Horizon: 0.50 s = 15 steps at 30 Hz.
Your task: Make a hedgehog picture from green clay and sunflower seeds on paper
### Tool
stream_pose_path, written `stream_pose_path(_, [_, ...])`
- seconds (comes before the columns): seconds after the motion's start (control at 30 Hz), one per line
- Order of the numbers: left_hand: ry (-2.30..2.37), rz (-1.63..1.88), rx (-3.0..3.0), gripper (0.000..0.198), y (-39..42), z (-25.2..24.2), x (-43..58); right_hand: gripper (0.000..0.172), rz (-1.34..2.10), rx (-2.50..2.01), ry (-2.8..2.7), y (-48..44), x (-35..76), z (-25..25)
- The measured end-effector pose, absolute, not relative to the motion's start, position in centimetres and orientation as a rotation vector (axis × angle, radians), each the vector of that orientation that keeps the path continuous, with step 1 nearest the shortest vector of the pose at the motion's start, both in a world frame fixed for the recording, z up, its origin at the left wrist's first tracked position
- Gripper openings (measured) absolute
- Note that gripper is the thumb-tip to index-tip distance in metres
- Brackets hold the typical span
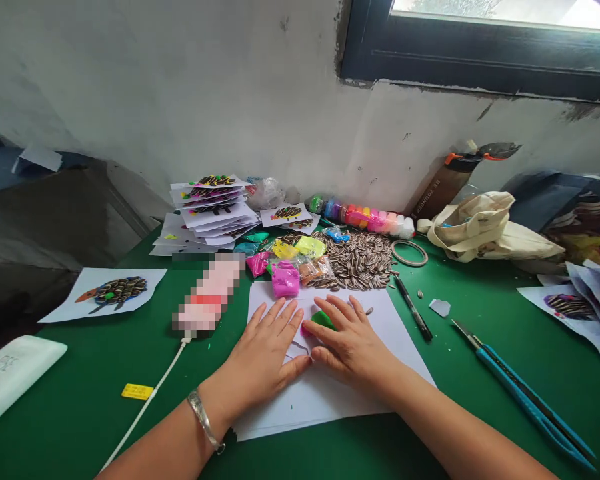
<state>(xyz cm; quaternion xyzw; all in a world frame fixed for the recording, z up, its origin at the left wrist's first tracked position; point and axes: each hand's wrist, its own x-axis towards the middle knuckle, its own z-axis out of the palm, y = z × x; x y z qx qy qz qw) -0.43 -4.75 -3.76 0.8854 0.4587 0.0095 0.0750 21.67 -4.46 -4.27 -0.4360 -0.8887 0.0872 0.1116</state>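
My left hand (266, 347) lies flat on a white sheet of paper (280, 417), fingers stretched out and holding nothing. Opposite it, my right hand (354, 343) rests with fingers apart over a flat green piece of clay (324, 319), partly covering it. A bit of pink shows beside the green under the fingers. Dark lines are visible on the paper between the thumbs. Just beyond my left fingertips sits a packet of magenta clay (285, 279), at the paper's far edge. A single striped seed (369, 311) is by my right fingertips.
Behind the paper lie a heap of sunflower seeds (363, 260) and yellow clay packets (310, 247). A pen (413, 308), tape roll (409, 253) and blue tweezers (530, 400) are on the right. Stacked seed pictures (217, 213) and a pixelated object with a cable (210, 293) stand left.
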Motion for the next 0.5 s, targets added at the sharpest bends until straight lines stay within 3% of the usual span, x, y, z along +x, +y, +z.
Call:
stream_pose_path(0.27, [1.368, 0.027, 2.647, 0.072, -4.80, -3.69, -0.37, 0.036, 0.278, -1.256, -2.590, -4.39, 21.51, -3.69])
stream_pose_path(0.5, [1.362, 0.081, 2.671, 0.071, -4.88, -4.01, -0.56, 0.041, 0.246, -1.251, -2.597, -4.44, 21.57, -4.07])
